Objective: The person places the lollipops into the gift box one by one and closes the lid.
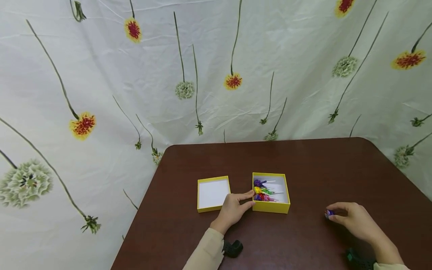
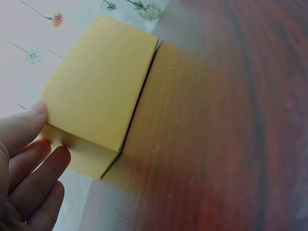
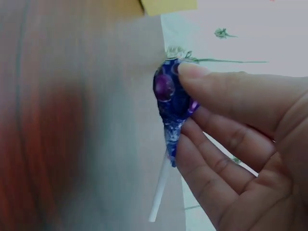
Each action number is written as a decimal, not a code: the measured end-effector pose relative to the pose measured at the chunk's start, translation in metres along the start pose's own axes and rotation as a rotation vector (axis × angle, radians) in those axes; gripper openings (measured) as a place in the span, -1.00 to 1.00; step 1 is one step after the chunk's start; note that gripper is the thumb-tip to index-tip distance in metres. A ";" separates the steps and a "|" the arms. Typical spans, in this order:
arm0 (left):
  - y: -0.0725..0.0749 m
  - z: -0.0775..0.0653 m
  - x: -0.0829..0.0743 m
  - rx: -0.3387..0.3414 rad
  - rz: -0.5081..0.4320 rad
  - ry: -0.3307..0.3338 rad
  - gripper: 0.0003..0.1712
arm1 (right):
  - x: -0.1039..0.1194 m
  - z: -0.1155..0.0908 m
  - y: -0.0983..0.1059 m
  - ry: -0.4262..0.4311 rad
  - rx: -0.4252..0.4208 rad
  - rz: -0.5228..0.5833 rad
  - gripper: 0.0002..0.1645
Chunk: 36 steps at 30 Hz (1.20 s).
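In the head view my left hand (image 1: 233, 210) holds the front left corner of an open yellow box (image 1: 270, 207). Its thumb lies at the front face and a finger at the left side; the left wrist view shows the box's outer walls. Inside the box are several wrapped lollipops (image 1: 261, 190), their white sticks pointing right. My right hand (image 1: 359, 221) is above the table to the right of the box. Thumb and fingers pinch the head of a lollipop (image 3: 166, 103) in a blue and purple wrapper, its white stick hanging down in the right wrist view.
A yellow-edged lid (image 1: 213, 193), white inside face up, lies just left of the box. Both rest on a dark brown table (image 1: 310, 161) with rounded far corners. Behind the table hangs a pale flowered cloth (image 1: 216, 112).
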State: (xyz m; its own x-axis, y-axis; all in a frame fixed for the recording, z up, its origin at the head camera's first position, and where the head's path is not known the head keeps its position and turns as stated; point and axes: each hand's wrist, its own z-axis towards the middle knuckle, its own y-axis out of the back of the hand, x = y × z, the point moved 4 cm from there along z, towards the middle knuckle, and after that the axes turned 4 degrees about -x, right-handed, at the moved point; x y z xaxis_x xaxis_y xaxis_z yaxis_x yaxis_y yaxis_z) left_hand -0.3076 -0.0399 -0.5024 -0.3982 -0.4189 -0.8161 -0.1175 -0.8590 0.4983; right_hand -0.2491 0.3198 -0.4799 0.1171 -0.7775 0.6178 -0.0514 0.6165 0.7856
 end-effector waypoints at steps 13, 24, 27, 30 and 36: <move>0.000 0.001 -0.002 -0.004 0.016 -0.005 -0.55 | 0.042 0.013 -0.016 0.104 -0.151 0.036 -0.74; -0.001 0.000 -0.001 -0.004 0.018 0.005 -0.55 | 0.079 0.028 -0.027 0.107 -0.166 0.128 -0.76; -0.001 0.000 -0.002 -0.002 0.020 0.001 -0.55 | 0.086 0.032 -0.029 0.109 -0.169 0.131 -0.76; 0.000 0.000 -0.002 0.002 0.022 0.005 -0.55 | 0.092 0.036 -0.030 0.107 -0.189 0.141 -0.73; 0.000 0.000 -0.001 0.003 0.019 0.017 -0.55 | 0.106 0.048 -0.033 0.094 -0.199 0.174 -0.73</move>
State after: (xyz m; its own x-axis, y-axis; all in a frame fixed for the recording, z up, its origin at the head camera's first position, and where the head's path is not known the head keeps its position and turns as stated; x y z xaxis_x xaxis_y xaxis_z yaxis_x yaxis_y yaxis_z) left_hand -0.3072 -0.0392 -0.5016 -0.3853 -0.4400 -0.8112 -0.1128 -0.8500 0.5146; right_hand -0.2826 0.2109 -0.4388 0.2151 -0.6486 0.7301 0.1164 0.7593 0.6402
